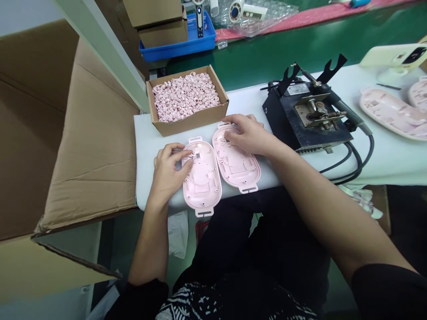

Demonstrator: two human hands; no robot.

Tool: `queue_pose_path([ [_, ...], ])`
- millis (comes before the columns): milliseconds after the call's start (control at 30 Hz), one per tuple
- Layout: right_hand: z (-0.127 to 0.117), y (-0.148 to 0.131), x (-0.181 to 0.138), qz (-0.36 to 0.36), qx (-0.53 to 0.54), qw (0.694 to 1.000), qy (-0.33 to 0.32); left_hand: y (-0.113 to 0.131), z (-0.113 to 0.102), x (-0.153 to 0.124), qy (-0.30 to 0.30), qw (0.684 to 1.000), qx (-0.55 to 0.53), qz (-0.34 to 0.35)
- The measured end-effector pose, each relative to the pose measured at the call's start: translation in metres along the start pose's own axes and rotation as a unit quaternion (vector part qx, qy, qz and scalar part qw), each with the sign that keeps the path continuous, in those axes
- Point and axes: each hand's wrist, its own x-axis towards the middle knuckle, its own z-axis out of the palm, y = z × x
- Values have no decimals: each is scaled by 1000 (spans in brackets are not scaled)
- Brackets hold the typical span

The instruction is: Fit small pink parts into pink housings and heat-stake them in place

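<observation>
Two pale pink oval plastic shells lie side by side at the table's front edge, inner faces up. My left hand [170, 171] is at the upper left of the left shell [202, 180], with thumb and index finger closed around a small pink plastic part [191, 156] beside a square opening. Over the upper end of the right shell [238, 166] is my right hand [248, 134]. Its fingers curl down close together near that shell's square opening, and whatever is between the fingertips is hidden.
A cardboard box of small pink parts [187, 98] stands behind the shells. To the right sits a black metal device [310, 115] with cables. More pink shells [390, 111] lie farther right. A large open carton [96, 146] borders the left side, beside a post [106, 49].
</observation>
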Motion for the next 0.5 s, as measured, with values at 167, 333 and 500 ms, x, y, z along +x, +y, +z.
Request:
queue_pose_path([
  [167, 1, 1, 0, -6, 1, 1000, 2, 0, 1, 1, -5, 1000, 8, -8],
  [333, 5, 2, 0, -11, -3, 1000, 16, 3, 0, 0, -7, 1000, 10, -4],
  [500, 5, 1, 0, -8, -6, 1000, 18, 4, 0, 0, -7, 999, 36, -1],
])
